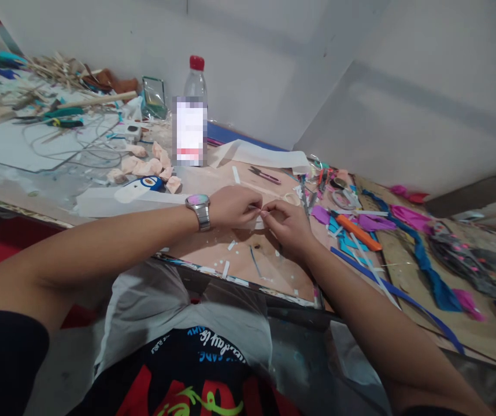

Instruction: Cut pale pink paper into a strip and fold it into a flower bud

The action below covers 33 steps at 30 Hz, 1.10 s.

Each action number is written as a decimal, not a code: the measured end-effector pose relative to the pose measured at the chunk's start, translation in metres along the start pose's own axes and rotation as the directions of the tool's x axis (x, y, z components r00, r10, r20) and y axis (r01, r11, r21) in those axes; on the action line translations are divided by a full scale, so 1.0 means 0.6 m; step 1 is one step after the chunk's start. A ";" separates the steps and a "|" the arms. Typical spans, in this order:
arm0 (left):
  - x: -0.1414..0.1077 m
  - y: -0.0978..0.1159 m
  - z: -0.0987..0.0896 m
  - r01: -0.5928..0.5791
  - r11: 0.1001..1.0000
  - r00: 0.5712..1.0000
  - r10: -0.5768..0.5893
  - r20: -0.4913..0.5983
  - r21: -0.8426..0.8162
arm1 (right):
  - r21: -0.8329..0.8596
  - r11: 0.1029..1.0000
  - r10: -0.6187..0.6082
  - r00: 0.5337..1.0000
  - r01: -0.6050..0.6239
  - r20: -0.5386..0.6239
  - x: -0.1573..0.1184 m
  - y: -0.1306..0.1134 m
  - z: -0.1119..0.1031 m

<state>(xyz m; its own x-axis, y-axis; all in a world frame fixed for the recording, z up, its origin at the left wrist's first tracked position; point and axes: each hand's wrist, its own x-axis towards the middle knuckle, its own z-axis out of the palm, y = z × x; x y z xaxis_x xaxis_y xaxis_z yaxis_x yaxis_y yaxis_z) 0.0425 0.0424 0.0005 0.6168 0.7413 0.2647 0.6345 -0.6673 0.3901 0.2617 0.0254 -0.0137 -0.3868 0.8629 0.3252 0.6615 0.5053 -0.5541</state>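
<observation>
My left hand [236, 206], with a watch [199, 211] on its wrist, is closed in a pinch above the table board [213, 245]. Fingertip to fingertip with it, my right hand [287, 226] is pinched as well. Whatever is between the fingertips is too small to name. White paper scraps [231, 245] and a thin dark strip [255, 262] lie on the board below the hands. Behind them are small thread snips [265, 175] and a long translucent sheet [261, 156].
A lit phone [190, 132] leans on a red-capped bottle [196, 84]. Crumpled peach pieces [141, 166], pliers [63, 113] and sticks [59, 69] lie at the left. An orange cutter [358, 232], a blue strip [398, 294] and coloured scraps [410, 218] cover the right.
</observation>
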 end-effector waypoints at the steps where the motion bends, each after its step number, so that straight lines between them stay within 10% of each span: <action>1: 0.000 -0.001 0.001 0.003 1.000 1.000 -0.003 -0.003 0.001 | 0.002 1.000 0.000 1.000 0.000 0.000 0.001 0.001 0.001; 33: -0.001 -0.002 -0.004 0.022 0.998 0.997 -0.026 0.075 0.058 | -0.005 0.999 -0.036 0.998 0.036 0.052 0.000 0.004 0.001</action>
<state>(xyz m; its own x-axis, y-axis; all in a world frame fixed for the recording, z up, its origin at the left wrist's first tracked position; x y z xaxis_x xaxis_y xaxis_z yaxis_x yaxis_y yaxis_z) 0.0403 0.0429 0.0022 0.6330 0.7511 0.1874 0.6739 -0.6538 0.3441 0.2630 0.0266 -0.0153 -0.4429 0.8432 0.3048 0.6503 0.5361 -0.5382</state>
